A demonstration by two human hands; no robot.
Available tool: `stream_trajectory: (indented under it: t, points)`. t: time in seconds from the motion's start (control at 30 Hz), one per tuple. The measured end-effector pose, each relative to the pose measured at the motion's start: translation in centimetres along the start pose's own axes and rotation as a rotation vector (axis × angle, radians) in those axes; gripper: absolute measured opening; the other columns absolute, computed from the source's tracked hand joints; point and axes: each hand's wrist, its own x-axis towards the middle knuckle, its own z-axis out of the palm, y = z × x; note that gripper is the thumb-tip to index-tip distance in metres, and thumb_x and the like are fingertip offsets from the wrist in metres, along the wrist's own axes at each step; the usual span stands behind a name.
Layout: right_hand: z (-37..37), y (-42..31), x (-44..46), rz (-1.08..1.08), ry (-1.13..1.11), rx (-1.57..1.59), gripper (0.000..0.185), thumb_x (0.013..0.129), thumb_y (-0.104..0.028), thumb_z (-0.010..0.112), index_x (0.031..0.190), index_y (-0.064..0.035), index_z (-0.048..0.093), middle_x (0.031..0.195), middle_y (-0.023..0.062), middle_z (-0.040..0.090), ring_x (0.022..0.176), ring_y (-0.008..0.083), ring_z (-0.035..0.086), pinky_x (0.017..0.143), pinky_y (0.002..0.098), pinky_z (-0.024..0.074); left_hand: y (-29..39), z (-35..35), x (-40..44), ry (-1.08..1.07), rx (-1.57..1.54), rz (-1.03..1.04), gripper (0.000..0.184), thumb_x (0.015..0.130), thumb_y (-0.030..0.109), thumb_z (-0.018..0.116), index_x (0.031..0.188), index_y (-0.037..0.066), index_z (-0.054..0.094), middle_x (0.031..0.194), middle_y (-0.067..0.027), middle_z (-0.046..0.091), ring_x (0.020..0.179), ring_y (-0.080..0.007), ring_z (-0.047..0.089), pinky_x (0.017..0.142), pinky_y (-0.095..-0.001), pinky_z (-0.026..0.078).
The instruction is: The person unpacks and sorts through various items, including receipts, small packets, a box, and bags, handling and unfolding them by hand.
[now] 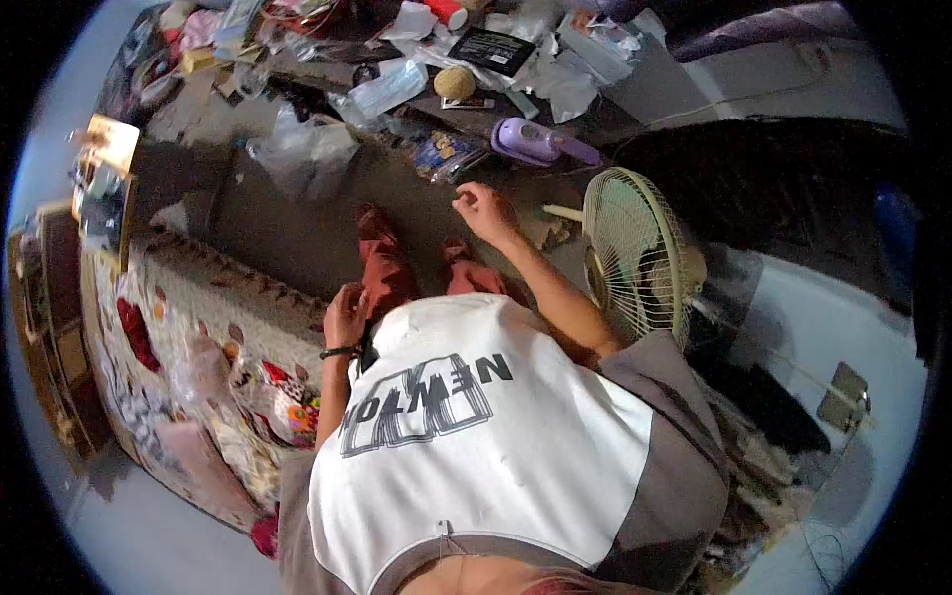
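Beside the thigh of the dark red trousers [385, 273], my left hand [344, 317] hangs loosely, its fingers slightly bent and nothing visible in them. A black band [340, 352] circles that wrist. My right hand [486, 212] is held out in front, fingers loosely bent and apart, holding nothing that I can see. It is nearest to the purple handheld device [526, 142] on the cluttered surface and to the white fan [635, 248] at its right. Blue and yellow packets [443, 156] lie beyond its fingertips.
Plastic wrappers, a black packet [493, 51] and a round tan object [454, 83] crowd the far surface. A clear plastic bag [302, 149] lies ahead on the left. Patterned bedding with cloths [198, 367] is at the left. A cable crosses the upper right.
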Motion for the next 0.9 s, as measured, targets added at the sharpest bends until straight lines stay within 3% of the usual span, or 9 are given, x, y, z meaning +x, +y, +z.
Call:
stream_trajectory:
  t: [0.13, 0.17, 0.27, 0.37, 0.47, 0.57, 0.63, 0.73, 0.9]
  points:
    - [-1.1, -1.9, 3.1, 0.181, 0.061, -0.123, 0.026, 0.076, -0.01, 0.073, 0.097, -0.0003, 0.061, 0.077, 0.0077, 0.059, 0.068, 0.0188, 0.057, 0.063, 0.0329, 0.048, 0.2, -4.6, 8.2, -0.031, 0.1, 0.133, 0.021, 0.089, 0.025, 0.061, 0.099, 0.007, 0.064, 0.091, -0.0151, 0.067, 0.081, -0.0316, 0.066, 0.067, -0.037, 0.05]
    - [-1.3, -2.6, 3.7, 0.243, 0.054, -0.166, 0.026, 0.076, -0.011, 0.073, 0.097, -0.0006, 0.061, 0.079, 0.0087, 0.06, 0.07, 0.0202, 0.059, 0.064, 0.0337, 0.0484, 0.4, -6.0, 10.1, -0.025, -0.058, 0.191, 0.022, 0.09, 0.025, 0.06, 0.098, 0.006, 0.063, 0.091, -0.0154, 0.067, 0.083, -0.0338, 0.065, 0.069, -0.0385, 0.05]
    - [-0.8, -2.6, 5.4, 0.286, 0.095, -0.272, 0.026, 0.078, -0.015, 0.072, 0.098, -0.0011, 0.062, 0.086, 0.0123, 0.063, 0.078, 0.0261, 0.062, 0.067, 0.0379, 0.0497, 1.7, -9.7, 14.4, -0.032, 0.028, 0.129, 0.026, 0.092, 0.028, 0.059, 0.099, 0.003, 0.062, 0.093, -0.0154, 0.067, 0.085, -0.0321, 0.065, 0.071, -0.0377, 0.049]
    - [-0.5, -0.6, 6.7, 0.236, 0.212, -0.384, 0.033, 0.082, -0.024, 0.07, 0.109, -0.0056, 0.062, 0.092, 0.0104, 0.067, 0.074, 0.0229, 0.067, 0.068, 0.0353, 0.0518, 1.7, -11.5, 17.6, -0.098, -0.023, 0.095, 0.029, 0.091, 0.03, 0.06, 0.1, 0.003, 0.062, 0.093, -0.0148, 0.068, 0.084, -0.0303, 0.066, 0.071, -0.0364, 0.049]
    - [-1.6, 1.0, 8.8, 0.274, 0.329, -0.259, 0.032, 0.082, -0.024, 0.07, 0.107, -0.005, 0.062, 0.093, 0.0113, 0.068, 0.074, 0.0237, 0.067, 0.068, 0.0357, 0.0521, 2.1, -11.6, 19.6, -0.126, -0.058, 0.098, 0.028, 0.09, 0.029, 0.061, 0.1, 0.003, 0.062, 0.093, -0.0143, 0.068, 0.085, -0.0277, 0.066, 0.072, -0.0351, 0.05]
    - [-5.1, 1.8, 12.1, 0.193, 0.407, -0.483, 0.031, 0.08, -0.026, 0.069, 0.104, -0.0065, 0.064, 0.092, 0.0123, 0.069, 0.081, 0.0272, 0.067, 0.072, 0.0376, 0.0518, 2.6, -10.4, 20.5, -0.129, -0.051, 0.081, 0.026, 0.09, 0.028, 0.061, 0.1, 0.004, 0.062, 0.092, -0.0135, 0.068, 0.082, -0.0262, 0.067, 0.071, -0.0343, 0.05]
    - [-7.8, 2.4, 15.0, 0.333, 0.451, -0.512, 0.033, 0.079, -0.027, 0.069, 0.104, -0.0069, 0.064, 0.093, 0.0125, 0.069, 0.086, 0.0289, 0.067, 0.075, 0.0397, 0.0514, 3.4, -9.4, 20.5, -0.093, -0.03, 0.091, 0.025, 0.09, 0.027, 0.061, 0.101, 0.004, 0.063, 0.091, -0.013, 0.068, 0.081, -0.0255, 0.067, 0.07, -0.034, 0.05]
    - [-12.4, 6.3, 20.1, 0.414, 0.422, -0.334, 0.047, 0.076, -0.034, 0.072, 0.112, -0.0047, 0.061, 0.108, 0.0186, 0.064, 0.106, 0.0348, 0.059, 0.087, 0.0443, 0.0477, 5.5, -7.8, 20.4, -0.091, -0.021, 0.141, 0.024, 0.09, 0.025, 0.06, 0.103, 0.005, 0.063, 0.091, -0.0129, 0.068, 0.08, -0.025, 0.067, 0.07, -0.034, 0.05]
    - [-16.3, 14.8, 25.2, 0.657, 0.466, -0.545, 0.077, 0.071, -0.041, 0.075, 0.134, -0.0097, 0.043, 0.121, 0.0236, 0.055, 0.11, 0.0395, 0.056, 0.095, 0.0466, 0.0448, 9.7, -6.3, 19.5, -0.059, 0.066, 0.023, 0.026, 0.091, 0.026, 0.059, 0.105, 0.005, 0.063, 0.092, -0.0139, 0.068, 0.081, -0.0251, 0.067, 0.07, -0.0343, 0.051]
